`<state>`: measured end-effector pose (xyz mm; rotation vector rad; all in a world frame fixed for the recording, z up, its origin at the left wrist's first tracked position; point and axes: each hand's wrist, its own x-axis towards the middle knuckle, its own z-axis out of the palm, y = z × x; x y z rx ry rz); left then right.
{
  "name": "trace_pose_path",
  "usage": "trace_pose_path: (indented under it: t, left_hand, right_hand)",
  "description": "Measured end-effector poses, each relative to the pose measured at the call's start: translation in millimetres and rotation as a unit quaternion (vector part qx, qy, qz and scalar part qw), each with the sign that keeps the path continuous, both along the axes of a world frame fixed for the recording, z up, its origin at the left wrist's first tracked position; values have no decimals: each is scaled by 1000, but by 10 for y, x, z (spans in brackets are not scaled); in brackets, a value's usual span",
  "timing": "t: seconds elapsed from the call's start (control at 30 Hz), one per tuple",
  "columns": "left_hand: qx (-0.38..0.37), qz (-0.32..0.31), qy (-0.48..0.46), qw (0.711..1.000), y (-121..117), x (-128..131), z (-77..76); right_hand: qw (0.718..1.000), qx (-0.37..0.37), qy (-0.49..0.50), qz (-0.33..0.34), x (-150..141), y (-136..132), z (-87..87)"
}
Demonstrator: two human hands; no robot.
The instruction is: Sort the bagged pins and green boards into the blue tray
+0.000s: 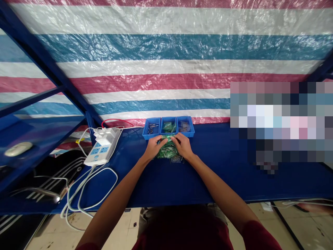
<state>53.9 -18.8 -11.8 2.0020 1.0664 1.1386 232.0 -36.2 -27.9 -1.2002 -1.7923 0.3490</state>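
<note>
Both hands meet in front of the blue bins. The thumb and fingers of my left hand (154, 146) are closed on one side of a small green plastic bag (169, 137). My right hand (183, 144) pinches the bag's other side. Beneath them on the table lies a pile of green plastic bags (166, 152), partly hidden by the fingers. A clear packet (176, 159) and a few small metal pieces lie at the pile's near right side. What the held bag contains is too small to make out.
Behind the hands stand a left blue bin (145, 134) with metal pins, a middle bin (168, 132) with green bags and a right bin (191, 129) with clear packets. A white power strip (97, 152) with looped cables (85, 187) lies left on the blue table (166, 187). The right side is pixelated.
</note>
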Motion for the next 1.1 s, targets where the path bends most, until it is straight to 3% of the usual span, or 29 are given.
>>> trace_pose_path:
  t: [0.23, 0.33, 0.47, 0.7, 0.8, 0.97, 1.1]
  left_hand:
    - [-123, 5, -155, 980, 6, 7, 2]
    - [-143, -10, -178, 974, 12, 16, -7]
    - [-98, -18, -130, 987, 14, 13, -6]
    - [30, 27, -1, 999, 31, -18, -1]
    - [-26, 10, -32, 999, 18, 7, -16]
    - [-139, -19, -161, 977, 2, 37, -14]
    - [-169, -49, -159, 971, 25, 31, -20]
  right_hand:
    - [999, 16, -4, 35, 4, -22, -17]
    - [999, 16, 3, 44, -1, -9, -39]
    - [999, 33, 25, 22, -2, 16, -53]
    - [998, -11, 55, -10, -22, 12, -40]
    - [996, -25, 81, -5, -32, -18, -18]
    - [995, 37, 68, 55, -7, -31, -4]
    - [995, 53, 60, 60, 2, 21, -51]
